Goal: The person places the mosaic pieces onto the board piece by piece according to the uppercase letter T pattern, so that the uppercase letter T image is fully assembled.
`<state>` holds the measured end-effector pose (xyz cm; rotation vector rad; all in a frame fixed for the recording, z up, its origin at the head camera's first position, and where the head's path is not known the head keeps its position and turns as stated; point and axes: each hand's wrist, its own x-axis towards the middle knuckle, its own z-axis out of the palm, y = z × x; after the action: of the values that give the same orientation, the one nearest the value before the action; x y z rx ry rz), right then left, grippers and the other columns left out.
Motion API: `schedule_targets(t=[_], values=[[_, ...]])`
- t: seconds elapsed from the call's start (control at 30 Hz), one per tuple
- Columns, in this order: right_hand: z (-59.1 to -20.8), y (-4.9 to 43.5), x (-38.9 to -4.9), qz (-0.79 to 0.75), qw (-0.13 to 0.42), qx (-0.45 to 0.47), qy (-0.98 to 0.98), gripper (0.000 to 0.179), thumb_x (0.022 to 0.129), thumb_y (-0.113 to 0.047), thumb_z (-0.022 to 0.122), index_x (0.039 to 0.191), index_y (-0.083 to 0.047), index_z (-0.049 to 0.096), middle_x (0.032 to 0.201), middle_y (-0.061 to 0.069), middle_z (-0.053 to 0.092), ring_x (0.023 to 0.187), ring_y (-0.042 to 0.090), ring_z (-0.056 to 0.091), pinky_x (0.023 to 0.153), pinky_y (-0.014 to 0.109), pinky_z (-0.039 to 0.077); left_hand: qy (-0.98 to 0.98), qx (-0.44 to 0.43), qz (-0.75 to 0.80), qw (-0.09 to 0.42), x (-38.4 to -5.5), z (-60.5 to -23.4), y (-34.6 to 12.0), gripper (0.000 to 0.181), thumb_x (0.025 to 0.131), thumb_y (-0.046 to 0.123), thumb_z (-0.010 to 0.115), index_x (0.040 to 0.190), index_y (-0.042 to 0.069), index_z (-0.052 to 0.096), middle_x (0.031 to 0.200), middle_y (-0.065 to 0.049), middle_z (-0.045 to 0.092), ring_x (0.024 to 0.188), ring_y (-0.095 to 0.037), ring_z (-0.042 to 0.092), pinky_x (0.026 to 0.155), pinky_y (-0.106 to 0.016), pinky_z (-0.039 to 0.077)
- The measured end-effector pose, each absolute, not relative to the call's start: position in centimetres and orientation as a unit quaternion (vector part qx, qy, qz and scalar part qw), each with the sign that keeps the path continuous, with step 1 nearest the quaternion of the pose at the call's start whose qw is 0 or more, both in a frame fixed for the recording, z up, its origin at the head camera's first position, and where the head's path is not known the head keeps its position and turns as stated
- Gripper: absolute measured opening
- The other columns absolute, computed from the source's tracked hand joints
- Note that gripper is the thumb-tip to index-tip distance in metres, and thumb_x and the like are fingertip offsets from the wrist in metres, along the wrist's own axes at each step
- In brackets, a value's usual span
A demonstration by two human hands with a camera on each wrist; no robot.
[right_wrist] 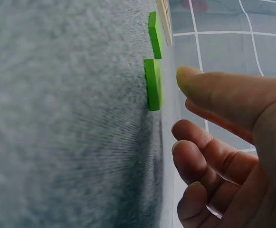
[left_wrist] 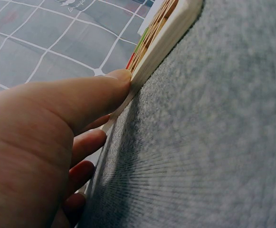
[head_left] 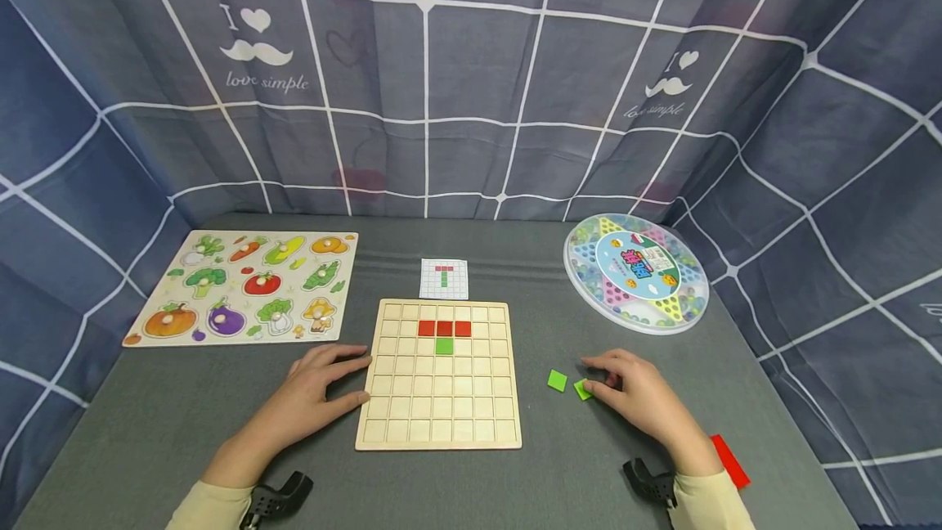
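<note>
A loose green square tile lies flat on the grey tabletop at the thumb and fingertips of the right hand; in the right wrist view the thumb tip stands just apart from it, and the fingers are loosely bent, gripping nothing. Just beside it, on the side away from that hand, lies a second green tile. Both are to the right of a wooden grid board, well apart from the left hand, which rests against the board's left edge with thumb and fingers extended and relaxed, the thumb tip touching the rim. Three red tiles sit in a row in the board's second row of cells, with one seated green tile directly below the middle one. Behind the board is a small pattern card printed with a red-and-green T. Farther left lies a vegetable puzzle board; farther right, a round Chinese checkers board. A red piece is partly hidden by the right forearm. A dark, white-gridded curtain surrounds the far side.
</note>
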<state>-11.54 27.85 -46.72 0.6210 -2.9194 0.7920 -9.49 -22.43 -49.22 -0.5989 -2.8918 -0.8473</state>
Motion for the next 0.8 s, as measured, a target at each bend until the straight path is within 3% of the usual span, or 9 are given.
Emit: schedule_targets(t=[0.8], values=[[-47.61, 27.08, -10.78, 0.259, 0.019, 0.19, -0.947, 0.038, 0.082, -0.026, 0.083, 0.117, -0.015, 0.074, 0.086, -0.009, 0.056, 0.069, 0.004, 0.048, 0.06, 0.024, 0.039, -0.939, -0.197, -0.28, 0.037, -9.57, -49.34, -22.37, 0.053, 0.086, 0.047, 0.075, 0.131, 0.02, 0.067, 0.138, 0.0, 0.054, 0.128, -0.027, 0.043, 0.095, -0.058, 0.031]])
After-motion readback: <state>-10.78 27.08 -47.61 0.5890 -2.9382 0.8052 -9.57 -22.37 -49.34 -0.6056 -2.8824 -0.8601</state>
